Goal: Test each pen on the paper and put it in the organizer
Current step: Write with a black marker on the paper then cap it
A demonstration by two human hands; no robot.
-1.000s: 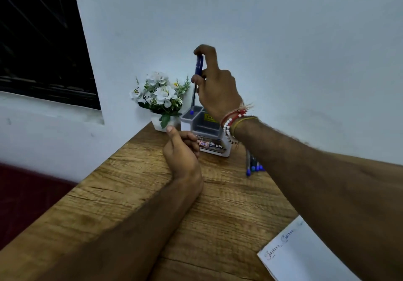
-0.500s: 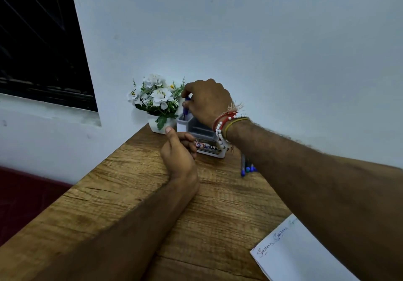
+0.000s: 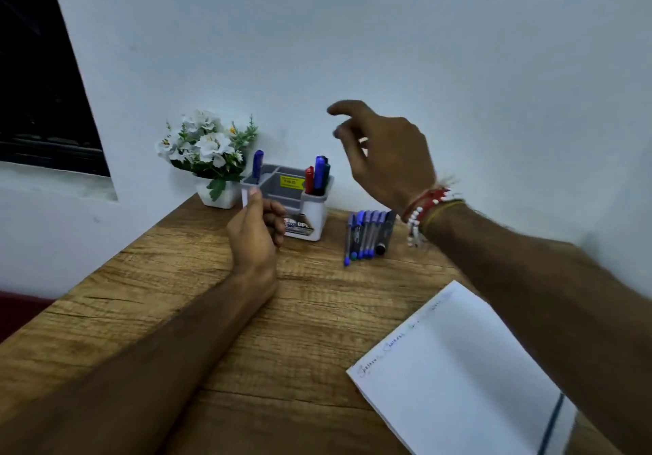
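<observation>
Since a moment ago the right hand (image 3: 384, 158) has let go and lifted, fingers spread and empty, leaving the blue pen (image 3: 257, 165) upright in the organizer (image 3: 310, 207), which the left hand (image 3: 255, 232) steadies with curled fingers on the tabletop (image 3: 211, 313), untested pens (image 3: 368, 234) waiting beside it near the paper (image 3: 458, 377).

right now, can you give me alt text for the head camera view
An empty right hand hovers open above a grey organizer holding a few pens, while the left hand rests curled beside it. More pens and scribbled paper lie on the wooden desk.
</observation>
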